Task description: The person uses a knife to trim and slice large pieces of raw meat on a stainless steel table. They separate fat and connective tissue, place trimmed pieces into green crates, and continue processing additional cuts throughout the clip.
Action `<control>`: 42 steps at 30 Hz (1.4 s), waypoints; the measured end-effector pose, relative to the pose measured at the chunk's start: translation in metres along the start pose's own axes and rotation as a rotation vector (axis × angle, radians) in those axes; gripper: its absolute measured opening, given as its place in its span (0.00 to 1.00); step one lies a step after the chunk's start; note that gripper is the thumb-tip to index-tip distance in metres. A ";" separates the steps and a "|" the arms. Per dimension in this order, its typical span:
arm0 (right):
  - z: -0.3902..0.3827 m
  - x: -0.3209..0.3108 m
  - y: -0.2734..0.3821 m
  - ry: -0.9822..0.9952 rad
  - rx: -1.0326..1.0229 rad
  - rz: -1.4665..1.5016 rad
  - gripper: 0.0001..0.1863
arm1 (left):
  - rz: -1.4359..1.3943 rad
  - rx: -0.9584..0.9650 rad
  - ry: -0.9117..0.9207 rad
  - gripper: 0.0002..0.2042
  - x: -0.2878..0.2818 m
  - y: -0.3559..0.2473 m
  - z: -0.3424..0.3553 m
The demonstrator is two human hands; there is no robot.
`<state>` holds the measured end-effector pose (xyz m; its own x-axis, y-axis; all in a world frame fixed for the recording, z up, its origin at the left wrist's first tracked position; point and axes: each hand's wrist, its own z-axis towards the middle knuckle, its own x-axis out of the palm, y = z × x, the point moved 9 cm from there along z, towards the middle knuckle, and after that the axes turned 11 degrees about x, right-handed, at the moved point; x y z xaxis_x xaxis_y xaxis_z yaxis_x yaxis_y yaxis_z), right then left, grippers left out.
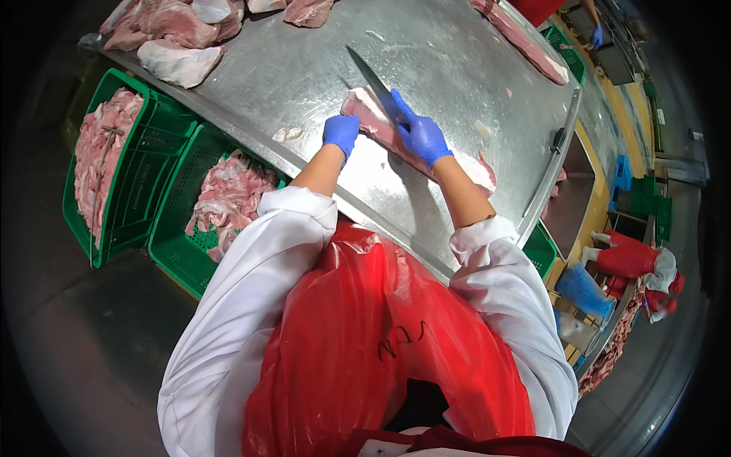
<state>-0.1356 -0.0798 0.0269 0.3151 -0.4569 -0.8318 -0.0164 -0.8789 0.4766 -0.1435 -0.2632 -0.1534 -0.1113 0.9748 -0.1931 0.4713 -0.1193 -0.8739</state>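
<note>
My left hand [339,137], in a blue glove, grips the near edge of a long pink piece of meat [381,134] with white fat along it, toward that piece's upper-left end. The strip lies diagonally on the steel table [282,76]. My right hand [421,137], also gloved in blue, is closed on a knife [373,81] above the middle of the strip, index finger stretched along the spine. The blade points up and to the left, over the fat; whether it is cutting into the piece I cannot tell.
Large meat chunks [175,57] sit at upper left; a long piece [518,42] at upper right. Two green crates [110,194] [171,244] of trimmings stand beside the table on the left. A steel bin [571,206] is to the right. Co-workers in red aprons [624,259] and a distant gloved hand [596,34] appear at right.
</note>
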 end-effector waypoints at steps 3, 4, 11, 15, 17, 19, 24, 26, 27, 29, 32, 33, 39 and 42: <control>-0.004 0.006 0.019 -0.037 -0.147 0.034 0.38 | 0.094 0.157 0.069 0.14 0.006 0.005 0.007; -0.003 0.010 0.038 -0.069 -0.259 0.050 0.38 | 0.154 0.345 0.018 0.14 0.002 0.024 0.029; -0.035 0.002 0.015 0.350 -0.030 -0.508 0.36 | 0.261 0.565 -0.168 0.11 -0.014 0.007 0.007; -0.031 0.006 -0.010 0.324 -0.116 -0.435 0.31 | -0.077 0.256 -0.145 0.10 -0.004 -0.010 -0.034; -0.007 0.034 0.000 0.221 -0.183 -0.322 0.29 | -0.147 0.304 -0.151 0.10 0.001 -0.034 -0.058; 0.003 0.038 0.013 0.192 -0.221 -0.320 0.27 | -0.005 0.432 -0.202 0.09 -0.006 -0.047 -0.063; -0.037 -0.002 0.001 0.350 -0.205 -0.507 0.26 | 0.006 0.336 -0.327 0.10 -0.030 -0.030 -0.060; -0.042 0.004 -0.054 0.341 -0.263 -0.465 0.27 | -0.056 0.240 -0.295 0.10 -0.031 -0.028 -0.060; -0.043 0.008 -0.067 0.334 -0.298 -0.444 0.27 | -0.026 0.428 -0.317 0.08 -0.037 -0.043 -0.060; -0.039 0.014 -0.034 0.339 -0.291 -0.496 0.28 | -0.235 0.575 -0.241 0.06 -0.033 -0.060 -0.064; -0.036 0.000 0.001 0.280 -0.190 -0.392 0.33 | -0.352 0.845 -0.080 0.04 -0.050 -0.141 -0.111; -0.040 -0.009 -0.004 0.255 -0.174 -0.312 0.34 | -0.204 0.807 -0.095 0.05 -0.072 -0.138 -0.107; -0.131 -0.068 -0.162 -0.221 -0.052 0.289 0.41 | 0.269 0.521 -0.060 0.10 -0.269 -0.060 -0.106; -0.192 -0.034 -0.243 -0.261 0.485 0.881 0.41 | 1.364 0.359 -0.032 0.19 -0.387 0.058 -0.080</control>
<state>0.0399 0.1757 -0.0061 -0.2078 -0.9287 -0.3073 -0.5396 -0.1532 0.8279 -0.0032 -0.6324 -0.0939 0.2236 0.0519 -0.9733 -0.0214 -0.9981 -0.0582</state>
